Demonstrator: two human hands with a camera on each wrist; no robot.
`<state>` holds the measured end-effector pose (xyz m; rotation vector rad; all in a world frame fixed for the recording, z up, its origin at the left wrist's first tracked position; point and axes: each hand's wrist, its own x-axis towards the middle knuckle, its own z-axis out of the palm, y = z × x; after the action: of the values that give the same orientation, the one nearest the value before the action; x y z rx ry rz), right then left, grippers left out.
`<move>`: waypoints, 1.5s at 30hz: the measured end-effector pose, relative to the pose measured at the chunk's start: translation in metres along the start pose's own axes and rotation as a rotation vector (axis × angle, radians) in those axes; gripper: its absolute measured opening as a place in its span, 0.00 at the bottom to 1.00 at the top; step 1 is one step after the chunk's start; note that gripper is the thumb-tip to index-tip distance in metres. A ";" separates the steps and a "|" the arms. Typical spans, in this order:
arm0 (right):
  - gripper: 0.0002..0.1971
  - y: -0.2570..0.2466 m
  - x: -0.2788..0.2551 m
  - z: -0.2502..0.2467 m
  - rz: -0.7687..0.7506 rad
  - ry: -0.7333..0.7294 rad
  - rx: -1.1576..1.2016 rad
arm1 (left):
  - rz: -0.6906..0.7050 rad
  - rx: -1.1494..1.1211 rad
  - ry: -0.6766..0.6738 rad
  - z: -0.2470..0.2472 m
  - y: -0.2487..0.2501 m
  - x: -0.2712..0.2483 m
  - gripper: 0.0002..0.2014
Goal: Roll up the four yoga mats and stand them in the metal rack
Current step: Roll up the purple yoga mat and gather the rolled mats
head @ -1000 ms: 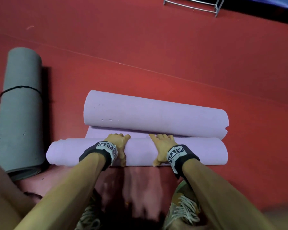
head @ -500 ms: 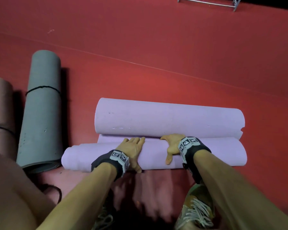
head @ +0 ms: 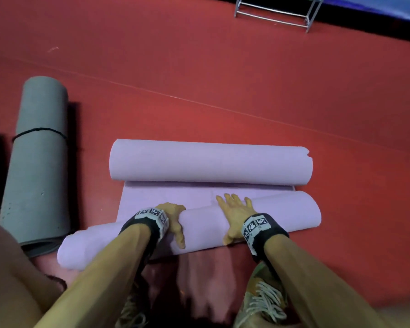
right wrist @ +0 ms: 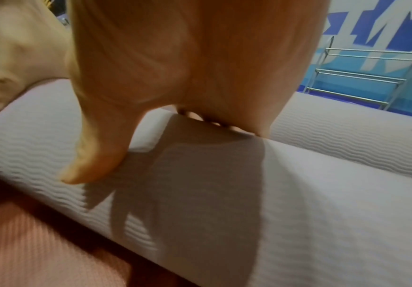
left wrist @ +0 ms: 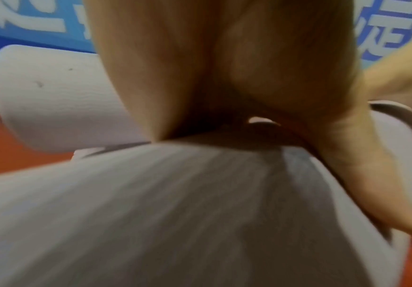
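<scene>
A person's left hand (head: 172,217) and right hand (head: 234,213) press down on the near roll of a lilac yoga mat (head: 279,213) lying on a red floor (head: 223,79). The left hand's fingers curve over the far side of the roll with the thumb stretched along its near face, so the hand cups the roll. The right hand lies flatter, its fingers (head: 232,200) straight and spread across the top of the roll, reaching toward the flat strip of mat beyond it, with the thumb down on the near side. Each wrist wears a black band (head: 265,233) carrying printed square markers.

The lilac mat is curled from both ends: the near roll under the hands sits at a slant, its left end nearer the person, and a second, fatter roll lies just beyond it, with a short flat stretch of mat between the two. The right wrist view shows the mat's wavy ribbed surface (right wrist: 322,194).

Left of the lilac mat lies a grey mat (head: 37,162), already rolled and bound by a thin black band (head: 39,131), pointing away from the person. The metal rack (head: 276,13) stands well beyond the lilac mat, at the floor's far edge before a blue wall. Laced shoes (head: 265,301) show below the hands.
</scene>
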<state>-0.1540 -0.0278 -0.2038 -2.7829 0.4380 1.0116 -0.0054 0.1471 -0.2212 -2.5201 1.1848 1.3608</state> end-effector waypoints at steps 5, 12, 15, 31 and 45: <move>0.58 0.004 0.009 -0.007 0.001 0.025 0.047 | -0.025 -0.131 -0.056 0.004 -0.003 0.001 0.44; 0.37 0.001 0.032 -0.036 0.011 -0.170 0.087 | 0.057 0.151 0.142 0.017 0.010 -0.008 0.62; 0.44 0.003 0.037 -0.042 0.005 -0.258 0.192 | 0.126 0.294 0.259 0.034 0.013 -0.010 0.67; 0.63 0.002 0.004 -0.002 -0.018 0.051 -0.009 | 0.050 0.043 0.094 0.002 0.014 0.005 0.44; 0.55 -0.002 0.034 -0.045 0.030 -0.197 0.006 | 0.014 0.409 0.403 0.044 0.014 -0.015 0.62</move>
<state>-0.1015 -0.0437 -0.1912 -2.6440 0.4562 1.2729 -0.0496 0.1623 -0.2326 -2.5340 1.3694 0.5381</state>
